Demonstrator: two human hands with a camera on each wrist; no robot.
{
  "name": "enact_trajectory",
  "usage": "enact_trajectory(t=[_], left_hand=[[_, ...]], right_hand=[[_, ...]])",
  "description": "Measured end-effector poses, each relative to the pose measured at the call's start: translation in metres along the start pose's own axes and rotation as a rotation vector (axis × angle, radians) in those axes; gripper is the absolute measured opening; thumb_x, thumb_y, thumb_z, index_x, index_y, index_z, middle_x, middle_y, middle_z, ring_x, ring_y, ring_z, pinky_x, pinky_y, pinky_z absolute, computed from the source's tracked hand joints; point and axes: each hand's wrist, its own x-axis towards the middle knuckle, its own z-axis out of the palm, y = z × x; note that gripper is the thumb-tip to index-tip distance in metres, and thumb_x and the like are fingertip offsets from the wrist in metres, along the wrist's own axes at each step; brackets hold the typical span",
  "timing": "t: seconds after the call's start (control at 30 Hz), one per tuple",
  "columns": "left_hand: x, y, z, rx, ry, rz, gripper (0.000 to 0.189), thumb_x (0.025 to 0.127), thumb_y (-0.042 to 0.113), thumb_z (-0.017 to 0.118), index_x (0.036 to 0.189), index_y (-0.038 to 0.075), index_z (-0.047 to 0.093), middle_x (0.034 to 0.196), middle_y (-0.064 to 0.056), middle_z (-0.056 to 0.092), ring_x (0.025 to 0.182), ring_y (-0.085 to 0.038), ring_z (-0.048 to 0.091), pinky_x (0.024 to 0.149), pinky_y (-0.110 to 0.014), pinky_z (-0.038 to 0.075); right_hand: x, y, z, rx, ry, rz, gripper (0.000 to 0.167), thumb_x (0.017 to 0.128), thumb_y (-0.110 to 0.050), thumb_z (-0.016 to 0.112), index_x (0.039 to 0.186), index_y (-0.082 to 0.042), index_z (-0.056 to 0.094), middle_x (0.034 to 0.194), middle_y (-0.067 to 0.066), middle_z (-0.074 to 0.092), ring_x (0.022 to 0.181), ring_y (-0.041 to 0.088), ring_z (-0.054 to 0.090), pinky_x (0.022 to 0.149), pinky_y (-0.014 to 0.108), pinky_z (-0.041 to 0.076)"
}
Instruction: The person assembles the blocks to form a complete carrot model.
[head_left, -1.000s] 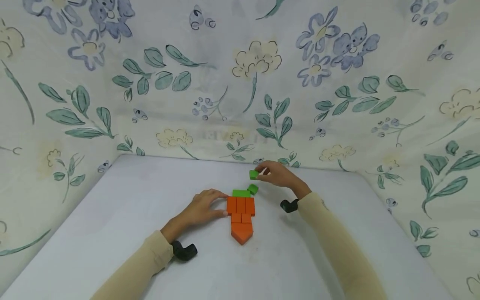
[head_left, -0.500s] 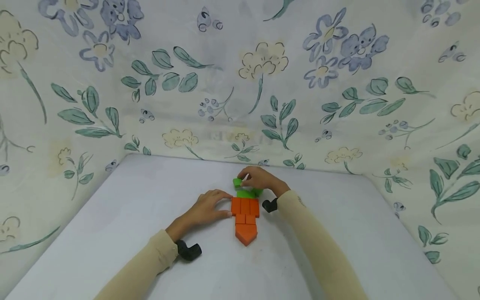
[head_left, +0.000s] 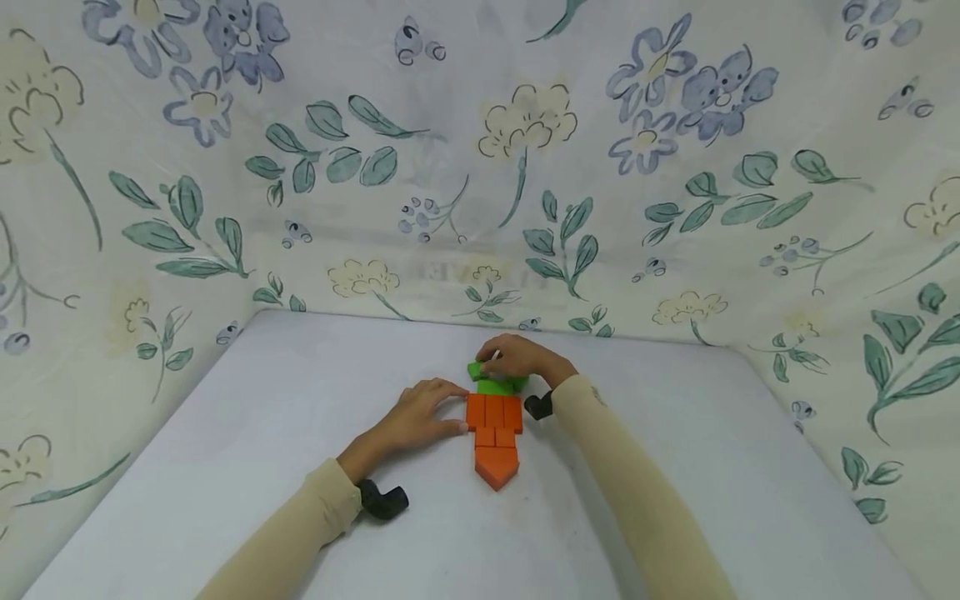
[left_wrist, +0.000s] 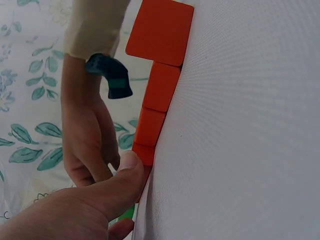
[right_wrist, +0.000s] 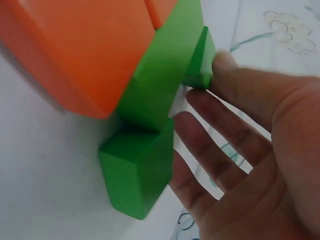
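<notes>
Orange wooden blocks form a flat figure on the white table, with a row of upright blocks (head_left: 494, 412), two small blocks (head_left: 495, 437) below and a pointed block (head_left: 497, 467) nearest me. Thumb and index finger of my left hand (head_left: 408, 418) hold the left block of that row at its two corners. A flat green block (head_left: 495, 387) lies along the row's far side, and a green block (right_wrist: 135, 170) sits at its right end. My right hand (head_left: 517, 357) pinches a small green block (right_wrist: 201, 62) at the left end. Its underside contact is unclear.
The white tabletop (head_left: 315, 358) spreads around the figure. Behind it rises a flower-patterned cloth (head_left: 442, 167), which also covers both sides. A black wrist mount (head_left: 385, 502) sits at the left cuff and another (head_left: 538, 407) at the right cuff.
My right hand has carried the small green block leftward, over the flat green block, then lowered it slightly at its left end. The left hand stays by the orange row.
</notes>
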Motion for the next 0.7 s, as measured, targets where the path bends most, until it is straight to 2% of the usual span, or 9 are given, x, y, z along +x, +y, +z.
enact_trajectory(t=[0.17, 0.7], left_hand=[[0.001, -0.001, 0.000, 0.006, 0.001, 0.006, 0.053, 0.088, 0.045, 0.075, 0.135, 0.026, 0.060, 0.141, -0.002, 0.057, 0.133, -0.027, 0.047, 0.102, -0.053, 0.035], [0.001, 0.000, 0.001, 0.010, 0.000, -0.011, 0.053, 0.086, 0.044, 0.076, 0.134, 0.026, 0.060, 0.139, -0.002, 0.058, 0.132, -0.026, 0.048, 0.103, -0.053, 0.036]], right_hand=[[0.004, 0.003, 0.003, -0.009, 0.029, -0.004, 0.021, 0.100, -0.020, 0.062, 0.117, -0.015, 0.072, 0.119, 0.002, 0.070, 0.108, 0.018, 0.063, 0.101, 0.038, 0.050], [0.002, -0.008, 0.006, -0.009, 0.016, 0.004, 0.020, 0.099, -0.021, 0.063, 0.116, -0.017, 0.073, 0.112, 0.004, 0.068, 0.100, 0.018, 0.060, 0.095, 0.035, 0.051]])
